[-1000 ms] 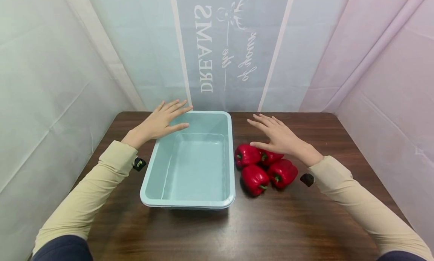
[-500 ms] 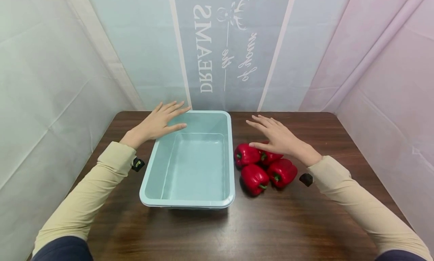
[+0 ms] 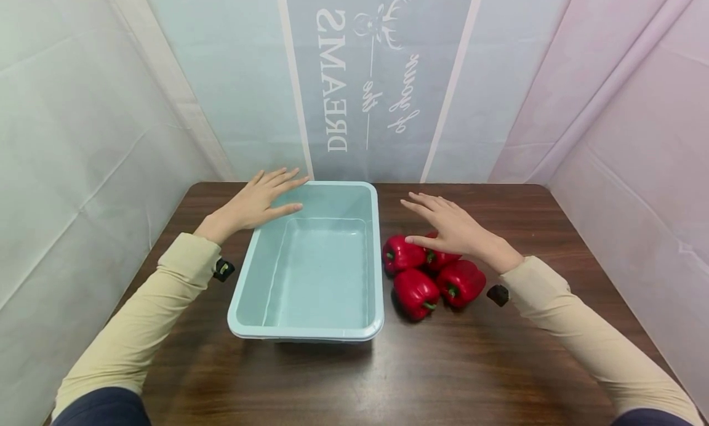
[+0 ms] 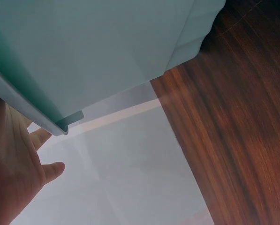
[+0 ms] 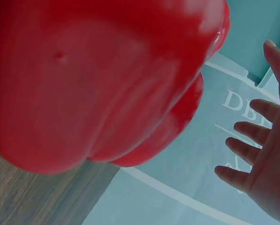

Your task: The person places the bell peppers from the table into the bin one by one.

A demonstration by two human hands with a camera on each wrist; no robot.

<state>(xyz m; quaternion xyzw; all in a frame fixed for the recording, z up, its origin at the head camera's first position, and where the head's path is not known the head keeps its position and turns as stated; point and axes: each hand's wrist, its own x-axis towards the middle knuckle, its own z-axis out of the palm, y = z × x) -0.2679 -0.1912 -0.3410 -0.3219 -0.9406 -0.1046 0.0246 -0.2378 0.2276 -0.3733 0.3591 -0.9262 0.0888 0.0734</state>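
Note:
In the head view a pale blue-green plastic basin (image 3: 324, 278) stands on the table, with nothing inside it. My left hand (image 3: 252, 199) hovers over its far left corner, fingers spread and holding nothing. Several red bell peppers (image 3: 416, 293) lie in a cluster just right of the basin. Above the far peppers floats my right hand (image 3: 454, 225), its fingers straight and apart, partly covering one pepper. In the right wrist view a large red pepper (image 5: 83, 93) fills the left side, apart from the hand. The left wrist view shows the basin's outer wall (image 4: 102, 47) beside the left hand (image 4: 18, 164).
The dark wooden table (image 3: 354, 383) carries the basin and peppers. Pale fabric walls enclose it at left, right and back; the back cloth (image 3: 382, 75) bears mirrored lettering. A small black wrist camera (image 3: 224, 269) sits under the left sleeve, another black camera (image 3: 498, 295) under the right.
Both hands have sunk slightly toward the table and drifted a little to the left. The basin and peppers stay where they were.

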